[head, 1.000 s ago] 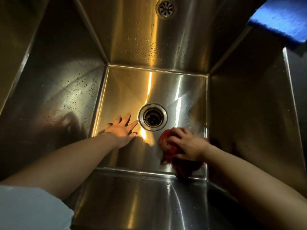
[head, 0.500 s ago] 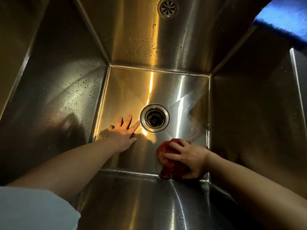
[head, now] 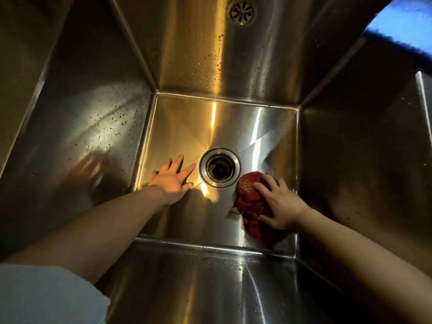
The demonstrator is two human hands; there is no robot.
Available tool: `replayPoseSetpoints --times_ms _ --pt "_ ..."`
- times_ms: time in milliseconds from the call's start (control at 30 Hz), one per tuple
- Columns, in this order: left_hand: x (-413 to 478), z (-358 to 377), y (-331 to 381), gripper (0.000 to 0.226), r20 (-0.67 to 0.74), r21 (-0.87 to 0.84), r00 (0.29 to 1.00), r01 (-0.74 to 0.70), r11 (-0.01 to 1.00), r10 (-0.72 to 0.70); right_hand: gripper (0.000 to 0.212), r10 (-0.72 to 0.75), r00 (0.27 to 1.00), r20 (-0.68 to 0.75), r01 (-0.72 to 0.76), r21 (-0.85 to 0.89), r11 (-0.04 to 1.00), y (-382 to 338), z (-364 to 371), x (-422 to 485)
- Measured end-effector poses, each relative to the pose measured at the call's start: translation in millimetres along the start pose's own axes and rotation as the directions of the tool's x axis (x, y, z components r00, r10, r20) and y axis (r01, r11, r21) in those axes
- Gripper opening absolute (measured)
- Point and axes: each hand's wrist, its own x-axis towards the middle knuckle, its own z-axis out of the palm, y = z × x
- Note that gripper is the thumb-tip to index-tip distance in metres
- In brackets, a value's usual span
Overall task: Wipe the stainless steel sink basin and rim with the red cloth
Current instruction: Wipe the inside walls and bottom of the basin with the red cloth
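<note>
Cloth (head: 250,202) shifted drainward under right hand (head: 281,206).

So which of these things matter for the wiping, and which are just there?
Part of the job:
- red cloth, pressed to the basin floor under the right hand
- stainless steel sink
- left hand, flat beside the drain

Just there:
- overflow grille on the back wall
- blue object, top right

No legible text, seemingly.
</note>
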Motion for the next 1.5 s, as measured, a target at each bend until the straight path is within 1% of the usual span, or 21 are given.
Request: replayPoseSetpoints --times_ms 100,167,267,333,500,600,700,800,900,933,1000,1067,1133,1167,1200,1233,1267,1333,1367,1433,1500 --pt "0.2 -0.2 0.2 0.061 0.004 -0.004 1.0 0.0 1.0 0.0 0.089 -0.083 0.996 0.041 0.084 -0.024 0.996 -2.1 0.3 -0.4" --pt "0.0 -0.3 1.4 0.061 0.003 0.004 1.0 -0.001 1.0 0.001 0.086 -0.189 0.978 0.09 0.195 -0.057 0.979 -6.6 2.2 -3.6" --pt "-0.8 -1.6 2.4 0.062 0.004 0.022 1.0 0.002 1.0 -0.002 0.083 -0.324 0.939 0.11 0.334 -0.086 0.939 -19.9 11.1 -9.8" --pt "-0.8 -1.8 2.8 0.062 0.004 0.023 1.0 -0.001 1.0 0.001 0.082 -0.346 0.933 0.095 0.352 -0.058 0.934 -28.3 16.5 -11.7" --pt "0.8 -2.0 0.2 0.062 0.004 0.024 1.0 -0.009 1.0 0.009 0.08 -0.33 0.943 0.041 0.331 -0.003 0.944 -45.3 18.9 -4.5" --pt "1.3 -2.5 -0.6 0.061 0.002 0.024 1.0 -0.013 1.0 0.013 0.078 -0.249 0.969 -0.013 0.249 0.067 0.966 -56.9 18.8 2.9" --pt "2.1 -2.0 -2.8 0.061 -0.001 0.021 1.0 -0.025 0.999 0.025 0.078 -0.109 0.991 -0.079 0.121 0.153 0.981 -57.7 14.0 11.4" --pt "2.1 -1.7 -3.8 0.062 0.002 0.014 1.0 -0.031 0.999 0.03 0.078 0.061 0.987 -0.148 -0.023 0.248 0.968 -52.7 11.7 20.0" --pt "0.9 -1.3 -2.6 0.062 0.009 0.003 1.0 -0.028 1.0 0.027 0.077 0.343 0.92 -0.187 -0.218 0.482 0.849 -60.5 11.4 28.0" --pt "0.8 -1.2 -2.1 0.062 0.009 0.002 1.0 -0.026 1.0 0.026 0.078 0.41 0.893 -0.185 -0.258 0.535 0.804 -65.6 11.8 30.7" --pt "0.2 -1.3 -0.9 0.061 0.006 0.001 1.0 -0.02 1.0 0.02 0.079 0.482 0.858 -0.176 -0.301 0.588 0.751 -76.3 12.5 31.9" --pt "0.0 -0.9 0.7 0.061 0.006 -0.008 1.0 -0.015 1.0 0.015 0.081 0.452 0.877 -0.163 -0.278 0.594 0.755 -80.7 14.3 28.3" --pt "-0.2 0.0 2.9 0.06 0.011 -0.025 1.0 -0.012 1.0 0.013 0.082 0.29 0.947 -0.14 -0.169 0.548 0.819 -74.1 12.5 24.0" --pt "-0.5 0.0 4.5 0.06 0.012 -0.038 1.0 -0.015 0.999 0.015 0.08 0.204 0.969 -0.136 -0.099 0.543 0.834 -67.8 8.2 23.2" --pt "-1.1 0.0 6.7 0.06 0.01 -0.053 1.0 -0.02 0.998 0.021 0.074 0.159 0.975 -0.155 -0.047 0.554 0.831 -60.7 3.2 23.9" --pt "-1.7 -0.1 9.6 0.06 0.006 -0.072 1.0 -0.027 0.997 0.027 0.067 0.168 0.965 -0.201 -0.025 0.57 0.822 -53.2 -2.7 25.4" --pt "-2.3 -0.1 13.0 0.06 -0.002 -0.092 0.999 -0.034 0.995 0.034 0.06 0.218 0.939 -0.265 -0.029 0.572 0.819 -44.7 -7.4 27.9" --pt "-3.2 0.5 20.0 0.059 -0.028 -0.136 0.998 -0.058 0.989 0.054 0.052 0.327 0.88 -0.345 -0.118 0.508 0.853 -26.5 -13.8 32.3" --pt "-3.0 1.6 23.6 0.058 -0.051 -0.152 0.996 -0.083 0.985 0.076 0.052 0.354 0.876 -0.326 -0.189 0.445 0.875 -16.8 -14.6 32.9" --pt "-1.4 4.2 32.4 0.057 -0.119 -0.168 0.982 -0.168 0.971 0.149 0.055 0.383 0.897 -0.221 -0.308 0.31 0.899 0.7 -9.6 30.5" --pt "0.4 3.5 43.3 0.057 -0.189 -0.172 0.956 -0.256 0.951 0.223 0.058 0.414 0.902 -0.122 -0.375 0.25 0.892 10.1 -2.1 26.8"
